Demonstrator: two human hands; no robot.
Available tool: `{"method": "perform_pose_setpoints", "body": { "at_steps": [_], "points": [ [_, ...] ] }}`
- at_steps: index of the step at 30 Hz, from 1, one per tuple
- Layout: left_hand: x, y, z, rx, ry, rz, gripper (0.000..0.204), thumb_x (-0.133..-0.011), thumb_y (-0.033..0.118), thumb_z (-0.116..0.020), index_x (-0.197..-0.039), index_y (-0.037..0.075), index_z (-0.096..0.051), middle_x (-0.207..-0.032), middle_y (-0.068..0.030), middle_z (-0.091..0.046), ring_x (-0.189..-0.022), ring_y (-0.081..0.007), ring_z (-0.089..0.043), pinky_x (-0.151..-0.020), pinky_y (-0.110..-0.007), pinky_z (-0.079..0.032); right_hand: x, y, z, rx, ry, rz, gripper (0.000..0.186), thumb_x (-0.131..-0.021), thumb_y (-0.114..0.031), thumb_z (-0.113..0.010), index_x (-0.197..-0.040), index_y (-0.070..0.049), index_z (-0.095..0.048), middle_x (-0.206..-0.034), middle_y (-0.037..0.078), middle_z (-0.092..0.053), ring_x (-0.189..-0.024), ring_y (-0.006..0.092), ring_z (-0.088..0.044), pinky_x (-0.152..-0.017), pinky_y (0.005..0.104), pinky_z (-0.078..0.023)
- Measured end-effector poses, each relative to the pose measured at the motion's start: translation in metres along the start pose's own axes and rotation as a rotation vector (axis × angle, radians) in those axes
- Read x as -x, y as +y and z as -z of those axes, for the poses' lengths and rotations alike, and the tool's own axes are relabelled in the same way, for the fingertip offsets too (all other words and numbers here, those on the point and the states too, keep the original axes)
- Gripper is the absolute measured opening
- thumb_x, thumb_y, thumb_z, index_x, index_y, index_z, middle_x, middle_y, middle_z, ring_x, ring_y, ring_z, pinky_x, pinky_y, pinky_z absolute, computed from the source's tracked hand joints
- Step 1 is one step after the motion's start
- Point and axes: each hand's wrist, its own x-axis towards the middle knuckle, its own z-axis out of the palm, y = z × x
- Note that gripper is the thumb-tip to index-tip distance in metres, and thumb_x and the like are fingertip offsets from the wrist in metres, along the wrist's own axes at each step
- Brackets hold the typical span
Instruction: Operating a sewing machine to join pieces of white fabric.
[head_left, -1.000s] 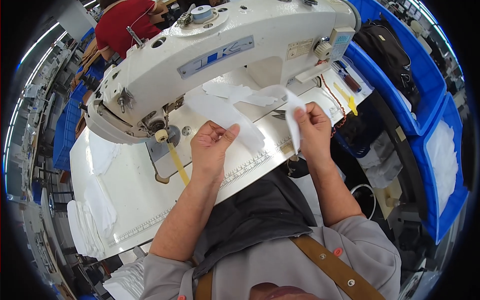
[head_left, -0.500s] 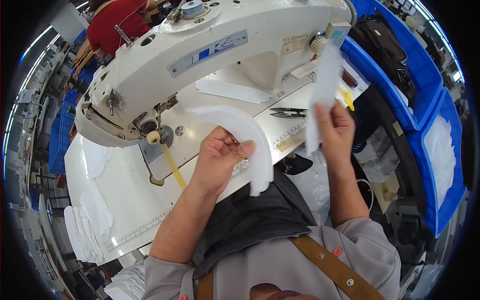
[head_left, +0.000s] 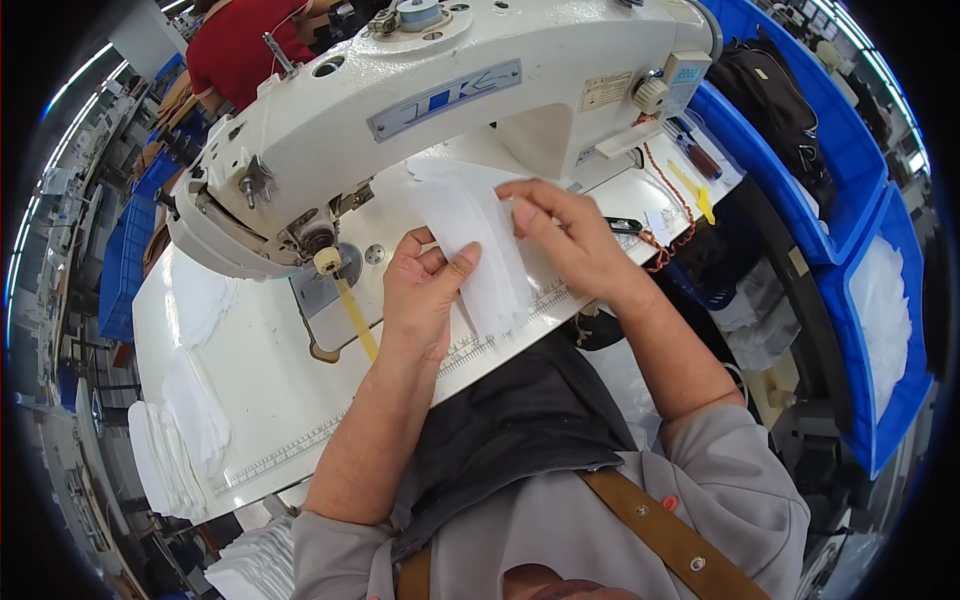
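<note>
My left hand (head_left: 420, 290) pinches white fabric strips (head_left: 470, 270) between thumb and fingers, holding them under the arm of a white sewing machine (head_left: 450, 140), right of its needle area. My right hand (head_left: 570, 240) has its fingers curled and pressed on the upper right edge of these strips. Black thread snips (head_left: 622, 225) lie partly hidden beside that hand. A yellow tape (head_left: 358, 325) runs from the plate toward the front edge of the white table (head_left: 270, 380). Stacked white fabric pieces (head_left: 160, 455) lie at the table's left.
Blue bins (head_left: 840, 420) stand at the right, holding white material and a dark bag (head_left: 770, 110). A screwdriver (head_left: 700, 160) and a yellow tool (head_left: 692, 195) lie on the table's right end. A person in red (head_left: 230, 50) works behind the machine, with more blue bins (head_left: 125, 280) at left.
My right hand has swung left from beside the machine's right end to the strips in my left hand. The separated, curved pieces are now gathered together there, and the snips are partly covered.
</note>
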Motion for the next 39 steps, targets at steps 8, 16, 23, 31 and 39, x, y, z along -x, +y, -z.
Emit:
{"method": "perform_pose_setpoints", "body": {
  "at_steps": [8,16,23,31,39],
  "points": [
    [-0.016,0.000,0.014,-0.025,0.170,-0.082,0.044,-0.093,-0.003,-0.074,-0.130,-0.005,-0.050,-0.111,-0.0169,-0.074,-0.100,-0.0205,-0.072,-0.089,-0.033,-0.060,-0.048,0.034,-0.009,1.030,-0.231,0.228,0.037,-0.086,-0.009,-0.066,-0.119,0.007,-0.068,-0.104,0.019,-0.075,-0.097,0.0332,-0.072,-0.084,0.0406,-0.059],
    [-0.018,-0.001,0.006,-0.371,0.264,-0.179,0.069,-0.091,-0.006,-0.071,-0.150,-0.001,-0.034,-0.149,-0.0239,-0.048,-0.127,-0.0260,-0.060,-0.103,-0.036,-0.054,-0.073,0.025,-0.010,1.159,-0.390,0.271,0.012,-0.077,-0.003,-0.069,-0.086,-0.003,-0.075,-0.086,0.016,-0.076,-0.085,0.0334,-0.076,-0.072,0.0426,-0.061],
    [-0.027,-0.018,0.020,-1.104,0.291,-0.623,0.066,-0.092,0.007,-0.074,-0.150,-0.001,-0.043,-0.155,-0.0271,-0.040,-0.144,-0.0368,-0.045,-0.117,-0.045,-0.041,-0.063,0.025,0.003,0.755,0.016,0.187,0.011,-0.083,-0.005,-0.071,-0.091,0.000,-0.076,-0.085,0.021,-0.075,-0.079,0.0374,-0.074,-0.075,0.0424,-0.060],
    [-0.007,-0.001,0.001,-0.273,-0.121,-0.216,0.044,-0.094,0.019,-0.082,-0.128,-0.003,-0.065,-0.128,-0.0113,-0.067,-0.116,-0.0170,-0.064,-0.103,-0.032,-0.048,0.002,-0.009,0.007,-0.179,0.063,-0.298,0.020,-0.090,-0.014,-0.083,-0.101,0.002,-0.076,-0.085,0.005,-0.076,-0.074,0.0082,-0.065,-0.069,0.0267,-0.052],
    [-0.004,-0.001,-0.002,-0.207,-0.103,-0.166,0.029,-0.090,0.014,-0.085,-0.112,-0.001,-0.072,-0.105,-0.0089,-0.078,-0.089,-0.0130,-0.072,-0.076,-0.027,-0.059,0.020,-0.017,-0.007,-0.418,0.073,-0.303,0.024,-0.088,-0.015,-0.086,-0.102,0.001,-0.075,-0.087,0.001,-0.072,-0.081,0.0046,-0.063,-0.075,0.0225,-0.051]
  ]
}}
